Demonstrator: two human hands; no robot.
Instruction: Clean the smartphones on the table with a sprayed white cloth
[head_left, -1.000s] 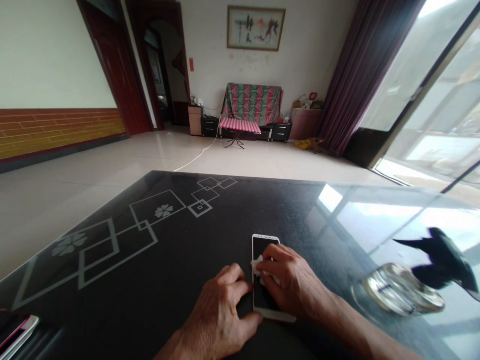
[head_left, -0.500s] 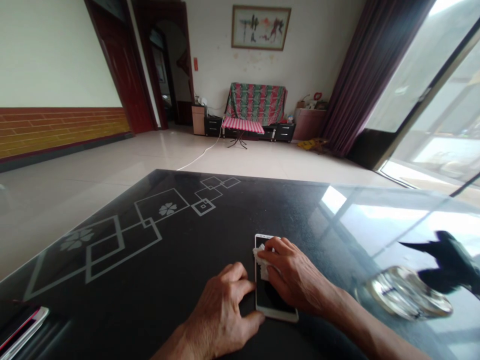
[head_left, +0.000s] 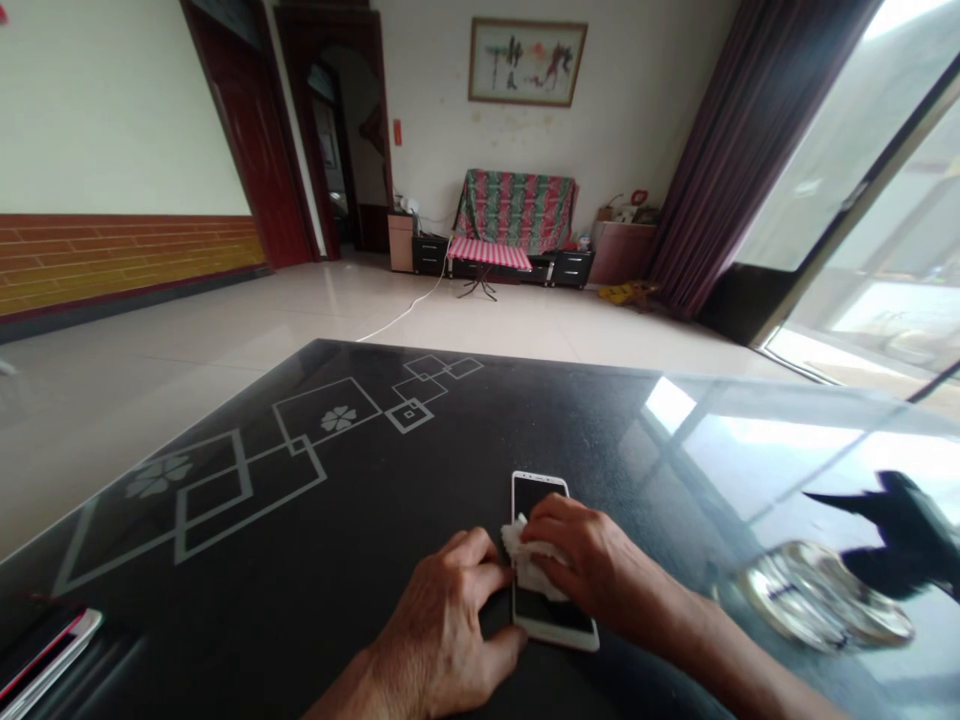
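Note:
A white-framed smartphone (head_left: 553, 632) lies face up on the glossy black table (head_left: 375, 520), its dark screen partly covered by my right hand. My right hand (head_left: 592, 555) is closed on a crumpled white tissue (head_left: 536, 572), pressed against the middle of the screen. At the phone's left side, my left hand (head_left: 454, 620) holds it steady with bent fingers against the edge and the thumb at the lower left corner.
A second phone or similar flat device (head_left: 52, 645) lies at the table's near left corner. To the right stand a clear glass dish (head_left: 817, 595) and a dark pointed object (head_left: 892, 530). Beyond the table are a small folding table (head_left: 489, 253) and a cloth-covered piece (head_left: 517, 205).
My right hand has slid the tissue down the screen towards me, uncovering more of the phone's top. My left hand stays at the phone's edge. The view has shifted slightly.

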